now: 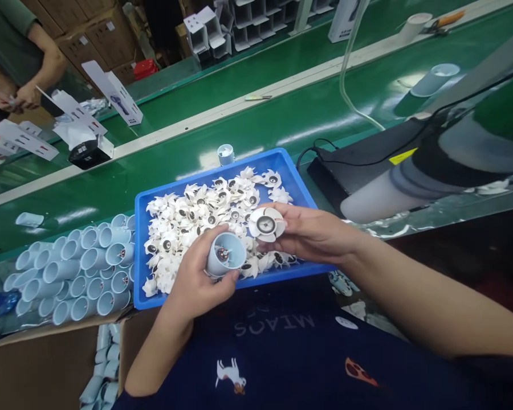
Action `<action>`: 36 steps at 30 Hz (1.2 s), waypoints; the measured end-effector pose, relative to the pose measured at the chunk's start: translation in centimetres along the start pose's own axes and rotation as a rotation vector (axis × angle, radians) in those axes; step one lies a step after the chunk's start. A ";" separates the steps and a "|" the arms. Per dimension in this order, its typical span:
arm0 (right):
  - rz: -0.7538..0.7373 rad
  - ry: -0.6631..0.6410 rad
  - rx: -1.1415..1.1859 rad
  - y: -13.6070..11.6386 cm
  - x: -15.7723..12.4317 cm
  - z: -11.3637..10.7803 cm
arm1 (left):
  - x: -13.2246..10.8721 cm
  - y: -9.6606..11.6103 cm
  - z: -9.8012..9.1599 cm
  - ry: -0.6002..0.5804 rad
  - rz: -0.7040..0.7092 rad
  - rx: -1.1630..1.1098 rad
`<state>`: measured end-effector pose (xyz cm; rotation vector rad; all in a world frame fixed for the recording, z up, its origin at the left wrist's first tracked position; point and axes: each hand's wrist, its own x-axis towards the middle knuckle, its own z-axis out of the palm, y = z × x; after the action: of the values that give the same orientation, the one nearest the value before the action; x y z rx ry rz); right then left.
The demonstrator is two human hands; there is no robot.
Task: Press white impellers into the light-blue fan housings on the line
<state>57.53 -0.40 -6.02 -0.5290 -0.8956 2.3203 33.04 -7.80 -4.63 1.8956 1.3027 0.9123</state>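
My left hand [196, 279] is closed around a pale blue plastic tube [226, 254], its open end facing up with a small motor shaft inside. My right hand [310, 230] pinches a white fan impeller [266, 224] by its rim, just right of the tube and above it. Both hands hover over the near edge of a blue tray [142, 250] filled with several white impellers [192, 219].
A stack of pale blue tubes [74, 265] lies left of the tray, above a cardboard box [38, 364]. A green conveyor belt [282, 114] runs behind, carrying a lone tube [225, 154]. A black device [367, 156] and a large grey cylinder [431, 171] sit right. Another person's hands [15, 94] work far left.
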 end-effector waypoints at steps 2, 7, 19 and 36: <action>0.021 -0.011 0.079 0.6 0.0 0.2 | 0.2 -0.4 0.6 0.024 0.008 -0.036; 0.035 0.004 0.095 1.0 0.3 0.4 | 1.0 -0.7 1.4 0.130 0.024 -0.007; -0.319 0.055 -0.789 0.6 0.5 1.8 | 1.1 0.8 0.8 0.169 0.197 0.423; -1.009 0.206 -1.758 0.5 -1.2 3.8 | 0.7 -0.5 -0.1 0.290 0.340 0.388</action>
<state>56.16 -3.28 -3.59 -0.6415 -2.2096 0.1732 32.89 -7.01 -4.83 2.4079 1.4291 1.2103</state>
